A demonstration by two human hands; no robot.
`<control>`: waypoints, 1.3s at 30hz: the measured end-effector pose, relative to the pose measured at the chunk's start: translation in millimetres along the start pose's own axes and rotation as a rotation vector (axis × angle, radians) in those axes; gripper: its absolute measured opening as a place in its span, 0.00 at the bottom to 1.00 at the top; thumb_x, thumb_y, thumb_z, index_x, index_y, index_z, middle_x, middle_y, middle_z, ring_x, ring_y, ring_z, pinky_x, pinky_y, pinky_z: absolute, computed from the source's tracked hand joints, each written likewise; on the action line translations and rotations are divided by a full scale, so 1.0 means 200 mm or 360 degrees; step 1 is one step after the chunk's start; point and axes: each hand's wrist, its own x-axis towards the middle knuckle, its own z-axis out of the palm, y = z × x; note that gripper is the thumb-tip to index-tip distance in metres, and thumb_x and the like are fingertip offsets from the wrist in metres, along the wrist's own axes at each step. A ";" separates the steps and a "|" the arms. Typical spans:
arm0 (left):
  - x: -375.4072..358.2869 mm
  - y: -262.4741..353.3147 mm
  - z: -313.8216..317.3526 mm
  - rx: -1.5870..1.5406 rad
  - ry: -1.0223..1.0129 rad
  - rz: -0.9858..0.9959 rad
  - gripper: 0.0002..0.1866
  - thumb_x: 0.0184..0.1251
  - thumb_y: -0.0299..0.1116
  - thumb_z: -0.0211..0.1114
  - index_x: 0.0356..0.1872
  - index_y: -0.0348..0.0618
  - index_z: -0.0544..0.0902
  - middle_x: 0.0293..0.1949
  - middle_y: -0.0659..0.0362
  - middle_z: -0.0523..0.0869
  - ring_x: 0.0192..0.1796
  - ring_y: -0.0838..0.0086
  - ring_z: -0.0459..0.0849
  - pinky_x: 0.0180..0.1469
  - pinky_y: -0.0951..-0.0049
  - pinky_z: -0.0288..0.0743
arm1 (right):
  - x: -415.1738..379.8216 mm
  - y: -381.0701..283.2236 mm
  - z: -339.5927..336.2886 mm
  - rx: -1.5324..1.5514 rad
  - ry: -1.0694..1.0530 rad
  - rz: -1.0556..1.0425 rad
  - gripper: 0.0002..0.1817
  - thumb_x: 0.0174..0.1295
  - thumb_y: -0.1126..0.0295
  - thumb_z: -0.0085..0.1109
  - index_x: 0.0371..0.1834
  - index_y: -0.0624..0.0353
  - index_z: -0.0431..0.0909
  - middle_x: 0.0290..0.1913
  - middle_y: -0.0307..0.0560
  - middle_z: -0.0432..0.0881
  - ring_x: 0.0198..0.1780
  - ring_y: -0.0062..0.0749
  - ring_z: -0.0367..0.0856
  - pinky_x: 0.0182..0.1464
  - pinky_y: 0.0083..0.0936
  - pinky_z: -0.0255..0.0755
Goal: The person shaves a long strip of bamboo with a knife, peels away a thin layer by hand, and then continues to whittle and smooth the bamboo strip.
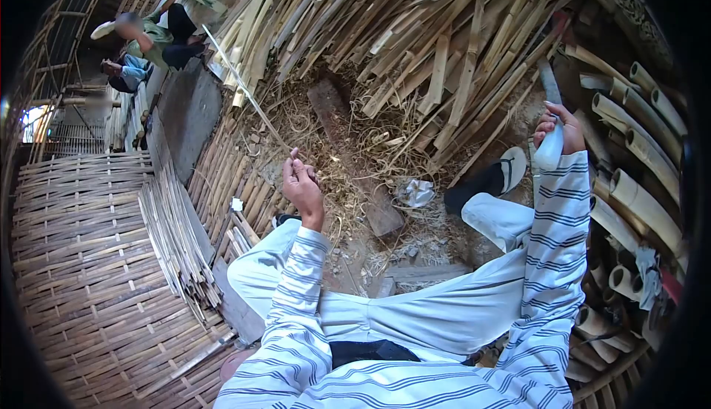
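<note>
My left hand [303,188] pinches the near end of a long, thin bamboo strip [238,81], which slants up and away to the left. Out to the right, my right hand [567,129] is closed around the pale, wrapped-looking handle [549,151] of a knife [548,81], its blade pointing away from me. The two hands are well apart, and the strip and blade do not touch. Between my legs lies a worn wooden plank [355,157] among curly bamboo shavings [389,131].
Split bamboo slats [415,35] are heaped ahead. Cut bamboo tubes [644,194] are stacked close on my right. A woven bamboo panel [89,261] and a bundle of thin strips [174,235] lie to my left. Another person [152,42] sits at the far left.
</note>
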 end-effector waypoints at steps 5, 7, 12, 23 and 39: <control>0.31 -0.38 -0.13 0.0721 0.0068 0.0155 0.15 0.71 0.33 0.48 0.49 0.36 0.77 0.20 0.63 0.74 0.22 0.80 0.71 0.25 0.77 0.65 | 0.02 0.04 0.03 -0.0021 -0.0041 0.0056 0.14 0.60 0.65 0.55 0.17 0.49 0.66 0.14 0.28 0.67 0.16 0.17 0.68 0.24 0.22 0.67; 0.42 -0.49 -0.16 0.0957 0.0100 0.0201 0.16 0.69 0.34 0.49 0.50 0.35 0.77 0.24 0.54 0.80 0.26 0.72 0.78 0.30 0.71 0.70 | 0.02 0.07 0.04 -0.0020 -0.0036 0.0058 0.14 0.60 0.65 0.54 0.17 0.49 0.66 0.14 0.28 0.67 0.16 0.17 0.69 0.24 0.22 0.67; 0.53 -0.68 -0.11 0.1156 0.0109 0.0028 0.24 0.65 0.36 0.56 0.60 0.37 0.68 0.40 0.45 0.82 0.35 0.59 0.82 0.40 0.64 0.73 | 0.04 0.09 0.01 -0.0007 -0.0032 0.0098 0.14 0.60 0.66 0.53 0.17 0.48 0.65 0.14 0.27 0.67 0.17 0.17 0.70 0.24 0.23 0.66; 0.11 -1.25 -0.32 0.1320 -0.0719 -0.0408 0.15 0.61 0.38 0.57 0.40 0.36 0.82 0.40 0.43 0.83 0.45 0.52 0.81 0.49 0.63 0.73 | 0.04 0.08 -0.02 -0.0005 -0.0065 0.0075 0.11 0.59 0.68 0.52 0.20 0.50 0.66 0.16 0.29 0.68 0.18 0.17 0.68 0.25 0.23 0.67; 0.04 -0.98 -0.01 0.1041 -0.0415 -0.0532 0.24 0.65 0.47 0.57 0.18 0.34 0.80 0.14 0.56 0.79 0.13 0.74 0.75 0.17 0.71 0.66 | 0.02 0.12 -0.03 -0.0159 -0.0062 -0.0375 0.08 0.58 0.72 0.60 0.36 0.64 0.76 0.29 0.42 0.79 0.30 0.27 0.80 0.36 0.24 0.78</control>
